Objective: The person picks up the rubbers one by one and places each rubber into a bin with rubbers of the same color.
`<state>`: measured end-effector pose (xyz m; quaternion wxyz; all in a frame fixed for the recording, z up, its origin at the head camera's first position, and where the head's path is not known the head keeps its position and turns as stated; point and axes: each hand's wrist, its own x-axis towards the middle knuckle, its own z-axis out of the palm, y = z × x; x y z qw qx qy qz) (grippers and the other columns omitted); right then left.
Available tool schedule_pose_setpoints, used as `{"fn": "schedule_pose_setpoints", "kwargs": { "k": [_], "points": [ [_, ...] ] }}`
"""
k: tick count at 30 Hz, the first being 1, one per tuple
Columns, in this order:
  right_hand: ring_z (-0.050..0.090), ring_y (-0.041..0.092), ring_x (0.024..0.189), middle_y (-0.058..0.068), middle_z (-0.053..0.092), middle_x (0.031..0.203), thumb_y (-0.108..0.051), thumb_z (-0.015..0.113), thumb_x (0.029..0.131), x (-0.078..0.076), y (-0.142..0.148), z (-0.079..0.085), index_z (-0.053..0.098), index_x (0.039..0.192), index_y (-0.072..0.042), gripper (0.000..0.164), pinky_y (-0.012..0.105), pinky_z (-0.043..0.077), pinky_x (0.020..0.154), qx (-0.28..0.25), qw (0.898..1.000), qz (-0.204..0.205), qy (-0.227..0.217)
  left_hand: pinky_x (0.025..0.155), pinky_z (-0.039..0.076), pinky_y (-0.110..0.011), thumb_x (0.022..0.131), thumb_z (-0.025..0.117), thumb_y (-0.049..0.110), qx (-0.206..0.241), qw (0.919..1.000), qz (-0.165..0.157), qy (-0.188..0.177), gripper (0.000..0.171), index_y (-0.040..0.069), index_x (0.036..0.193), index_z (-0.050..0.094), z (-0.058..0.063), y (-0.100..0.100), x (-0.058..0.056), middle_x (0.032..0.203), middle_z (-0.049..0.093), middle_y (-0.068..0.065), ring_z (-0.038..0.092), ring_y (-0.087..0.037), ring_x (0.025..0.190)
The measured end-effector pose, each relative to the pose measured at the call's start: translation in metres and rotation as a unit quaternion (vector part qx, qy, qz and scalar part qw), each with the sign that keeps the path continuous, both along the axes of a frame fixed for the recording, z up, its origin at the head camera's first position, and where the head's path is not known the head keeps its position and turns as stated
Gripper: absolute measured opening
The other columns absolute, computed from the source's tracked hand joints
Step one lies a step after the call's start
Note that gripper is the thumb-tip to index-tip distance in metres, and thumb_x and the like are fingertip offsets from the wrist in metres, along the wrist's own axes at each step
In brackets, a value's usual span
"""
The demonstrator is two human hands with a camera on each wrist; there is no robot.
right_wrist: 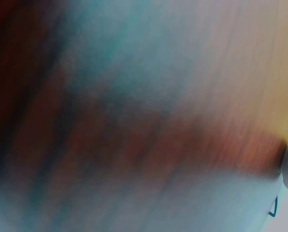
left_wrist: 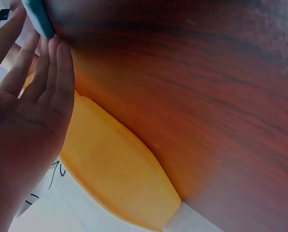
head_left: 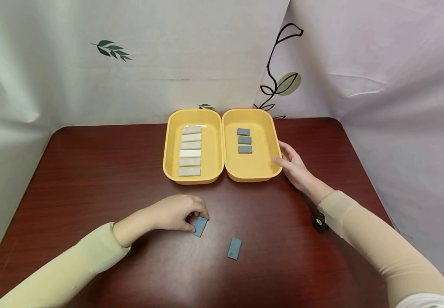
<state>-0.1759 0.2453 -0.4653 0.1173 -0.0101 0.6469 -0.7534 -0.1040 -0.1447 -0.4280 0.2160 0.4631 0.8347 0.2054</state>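
My left hand (head_left: 177, 212) pinches a small blue-grey rectangular tile (head_left: 200, 226) between thumb and fingers, low over the table in front of the trays. In the left wrist view the same tile (left_wrist: 38, 18) shows at the fingertips. Another blue-grey tile (head_left: 234, 248) lies on the table to the right. My right hand (head_left: 296, 169) grips the right yellow tray (head_left: 260, 166) by its right side, thumb over the rim. Three blue-grey tiles (head_left: 245, 140) lie in a column inside it. The right wrist view is mostly blurred table, with a bit of hand at its edge.
A second yellow tray (head_left: 212, 164) stands against the first on its left, holding several whitish tiles (head_left: 189, 153) in a column. Both trays sit near the back edge of the dark red table (head_left: 102, 171). Pale curtains (head_left: 160, 55) hang behind and beside it.
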Motion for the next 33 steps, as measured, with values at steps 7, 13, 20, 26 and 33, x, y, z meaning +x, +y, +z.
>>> {"fn": "schedule_pose_setpoints", "kwargs": {
  "k": [7,13,20,26,33],
  "points": [
    [0.05,0.008,0.132,-0.003,0.047,0.148,0.008,0.051,0.101,0.0,-0.001,0.001,0.026,0.164,0.0,0.068,0.014,0.051,0.099,0.002,1.0,-0.002,-0.003,0.08,0.052,-0.022,0.078,0.093,0.01,-0.009,0.9998,0.001,0.018,0.038,0.017,0.113,0.08,-0.003,0.002,0.001,0.102,0.07,0.009,0.06,-0.004,0.087],
    [0.049,0.008,0.133,-0.003,0.046,0.15,0.007,0.052,0.102,0.0,0.0,0.001,0.026,0.164,-0.001,0.068,0.014,0.051,0.099,0.001,1.0,0.001,-0.007,0.08,0.052,-0.023,0.077,0.093,0.009,-0.008,0.9997,-0.002,0.022,0.037,0.015,0.111,0.079,-0.004,0.002,0.002,0.103,0.07,0.008,0.06,-0.005,0.087],
    [0.051,0.007,0.132,-0.003,0.048,0.148,0.003,0.056,0.102,-0.001,0.0,0.0,0.028,0.164,-0.002,0.068,0.014,0.051,0.1,-0.004,1.0,0.009,0.008,0.08,0.053,-0.024,0.077,0.093,0.008,-0.01,0.9998,-0.001,0.019,0.035,0.017,0.106,0.076,-0.003,0.002,0.002,0.1,0.069,0.008,0.06,-0.006,0.087],
    [0.055,0.006,0.13,-0.005,0.052,0.145,-0.005,0.066,0.1,0.0,0.003,-0.003,0.037,0.159,-0.007,0.066,0.015,0.052,0.099,-0.015,0.999,0.019,0.03,0.075,0.05,-0.021,0.077,0.093,0.008,-0.011,0.9999,0.003,0.002,0.031,0.019,0.097,0.071,0.004,0.001,0.0,0.086,0.063,0.01,0.058,-0.005,0.081],
    [0.049,0.009,0.133,-0.002,0.046,0.15,0.005,0.054,0.102,-0.001,0.001,-0.001,0.025,0.165,-0.001,0.069,0.014,0.05,0.101,0.003,1.0,0.004,-0.001,0.071,0.046,-0.018,0.08,0.09,0.006,-0.016,0.9993,-0.029,0.014,0.023,0.018,0.095,0.077,0.013,-0.001,-0.003,0.083,0.063,0.011,0.053,-0.002,0.076]
  ]
}}
